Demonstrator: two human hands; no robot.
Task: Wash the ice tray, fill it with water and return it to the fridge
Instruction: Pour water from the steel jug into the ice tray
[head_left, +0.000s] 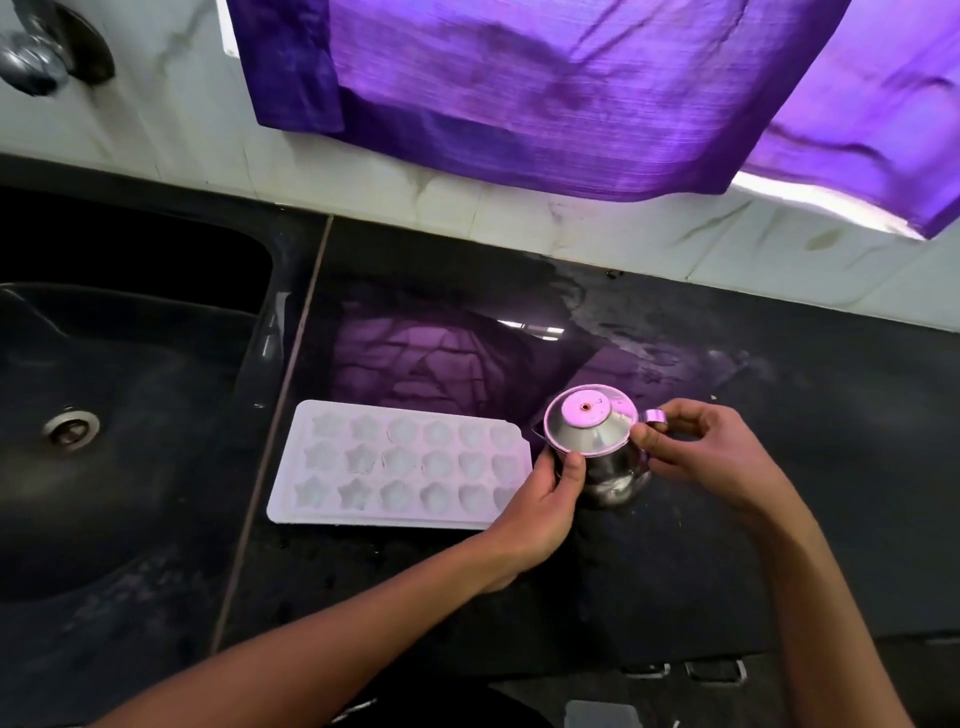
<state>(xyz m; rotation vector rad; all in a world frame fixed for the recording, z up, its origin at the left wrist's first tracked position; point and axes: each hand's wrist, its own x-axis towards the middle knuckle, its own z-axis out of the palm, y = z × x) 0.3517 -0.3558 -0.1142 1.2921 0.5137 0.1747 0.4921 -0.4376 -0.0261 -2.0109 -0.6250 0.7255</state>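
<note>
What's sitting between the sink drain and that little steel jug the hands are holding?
The white ice tray lies there, flat on the dark counter, between the drain and the steel jug. The head view shows it.

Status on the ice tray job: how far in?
Tray lies on the counter beside the sink; whether it is washed or filled is unclear. In hand: left hand steadies a lidded steel jug, right hand grips its handle. Left: pouring, then the fridge.
</note>
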